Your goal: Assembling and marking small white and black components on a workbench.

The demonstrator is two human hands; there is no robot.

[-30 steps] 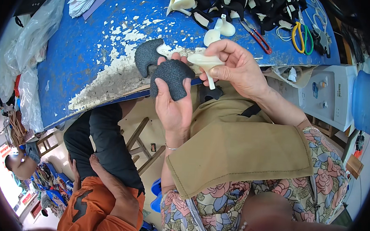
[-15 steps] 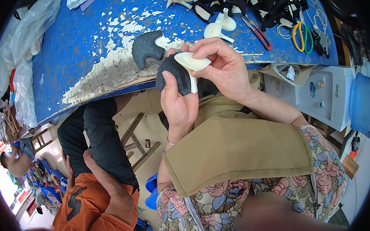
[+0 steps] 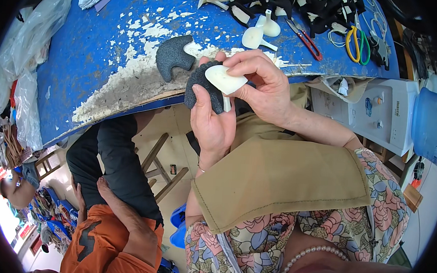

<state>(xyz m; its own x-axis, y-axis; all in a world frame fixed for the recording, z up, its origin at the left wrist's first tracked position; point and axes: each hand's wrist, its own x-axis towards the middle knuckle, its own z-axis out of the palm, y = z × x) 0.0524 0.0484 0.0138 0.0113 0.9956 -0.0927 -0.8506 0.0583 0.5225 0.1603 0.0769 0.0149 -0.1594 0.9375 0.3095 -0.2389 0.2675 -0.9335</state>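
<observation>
Cupped palm up near the table's front edge, my left hand [image 3: 213, 128] holds a dark grey speckled foam piece [image 3: 198, 82], its thumb pressed over the side. Between the thumb and fingers of my right hand [image 3: 267, 87] is a cream-coloured plastic part [image 3: 224, 78], a rounded flat plate with a short stem. The plate lies over the right side of the foam, its stem pointing down toward my left palm. Whether the two are joined, I cannot tell. Just left of my hands, a second foam piece [image 3: 173, 57] with a curved notch rests on the table.
On the worn blue table [image 3: 99, 44] lie more cream stemmed parts [image 3: 253, 37], a heap of black covered pieces [image 3: 326, 15], red-handled snips [image 3: 307, 41] and scissors [image 3: 354, 43] with yellow and green handles. A person in orange [image 3: 117, 245] sits close at the left. A white water dispenser [image 3: 380, 109] stands right.
My right hand has tipped the cream part so its flat face shows more fully, and has dropped slightly. The left hand with the foam has hardly moved.
</observation>
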